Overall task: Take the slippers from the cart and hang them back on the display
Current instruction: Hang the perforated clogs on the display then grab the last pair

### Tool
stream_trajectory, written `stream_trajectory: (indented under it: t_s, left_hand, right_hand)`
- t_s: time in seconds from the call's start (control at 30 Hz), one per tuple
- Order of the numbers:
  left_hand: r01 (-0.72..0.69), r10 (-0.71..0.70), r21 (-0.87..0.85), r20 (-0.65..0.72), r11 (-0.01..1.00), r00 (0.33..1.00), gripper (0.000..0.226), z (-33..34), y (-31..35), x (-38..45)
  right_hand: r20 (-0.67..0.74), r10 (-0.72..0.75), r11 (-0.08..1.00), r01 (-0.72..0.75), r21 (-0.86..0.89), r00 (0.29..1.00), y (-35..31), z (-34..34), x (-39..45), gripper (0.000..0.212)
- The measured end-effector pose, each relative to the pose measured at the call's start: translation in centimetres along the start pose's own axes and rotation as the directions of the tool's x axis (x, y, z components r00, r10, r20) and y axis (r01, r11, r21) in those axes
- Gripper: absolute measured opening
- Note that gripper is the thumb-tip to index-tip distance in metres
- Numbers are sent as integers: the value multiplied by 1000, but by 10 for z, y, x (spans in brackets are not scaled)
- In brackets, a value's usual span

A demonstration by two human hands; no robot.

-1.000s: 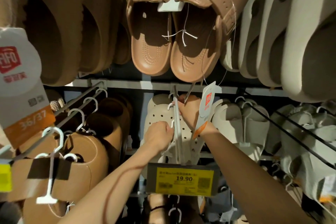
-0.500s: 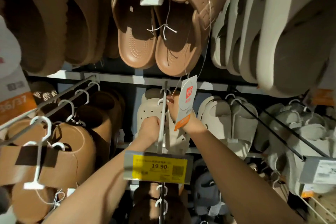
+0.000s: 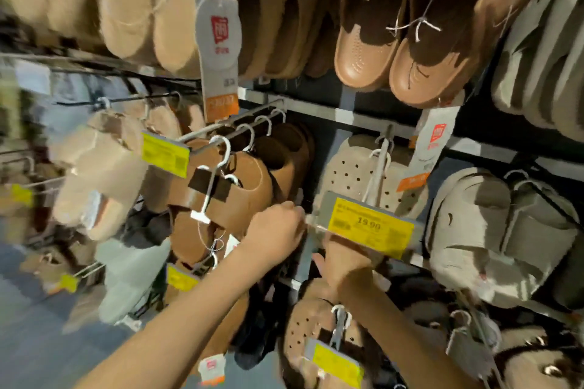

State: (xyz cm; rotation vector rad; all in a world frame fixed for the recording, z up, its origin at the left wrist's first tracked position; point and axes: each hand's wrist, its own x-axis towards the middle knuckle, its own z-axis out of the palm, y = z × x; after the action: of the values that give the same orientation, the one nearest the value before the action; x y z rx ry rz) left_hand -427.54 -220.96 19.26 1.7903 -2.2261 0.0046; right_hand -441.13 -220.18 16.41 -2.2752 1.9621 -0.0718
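A cream perforated slipper pair (image 3: 350,174) hangs by its white hanger on a display peg (image 3: 377,167), behind the yellow 19.90 price label (image 3: 369,226). A white brand tag (image 3: 434,142) dangles to the right of the pair. My left hand (image 3: 278,232) is at the label's left end, fingers curled, with nothing visible in it. My right hand (image 3: 343,262) is just under the label, and its fingers are hidden behind the label. Neither hand touches the cream pair. The cart is out of view.
Brown strap slippers (image 3: 221,196) hang on the peg to the left, grey-beige slides (image 3: 493,230) to the right. Brown clogs (image 3: 407,41) and fuzzy slippers (image 3: 151,9) hang above. Another perforated pair (image 3: 316,335) hangs below. Grey floor (image 3: 38,341) shows at lower left.
Both hands have come down and back off the peg, from beside the hanger hook to the price label. The cream pair stays hanging. The view has swung to the left.
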Motion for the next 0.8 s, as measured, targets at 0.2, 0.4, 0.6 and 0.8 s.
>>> stream_trajectory:
  t_s: [0.2,0.4,0.6,0.8]
  left_hand:
    - [248,-248,41,-8,968,969,29,-41,-97,-143]
    - [600,-580,133,-161,789,799,25,-96,-179,-321]
    - [864,-825,32,-280,503,491,22,-122,-231,-472]
    - [978,-920,-84,-362,192,149,21,-139,-267,-579]
  right_hand:
    - [-180,-356,929,369,41,917,-144,8,-55,34]
    - [-219,-632,743,661,102,744,-287,25,-135,37]
    - [-318,-795,489,856,170,517,-401,47,-187,23]
    - [-278,-927,212,964,163,251,-525,81,-224,24]
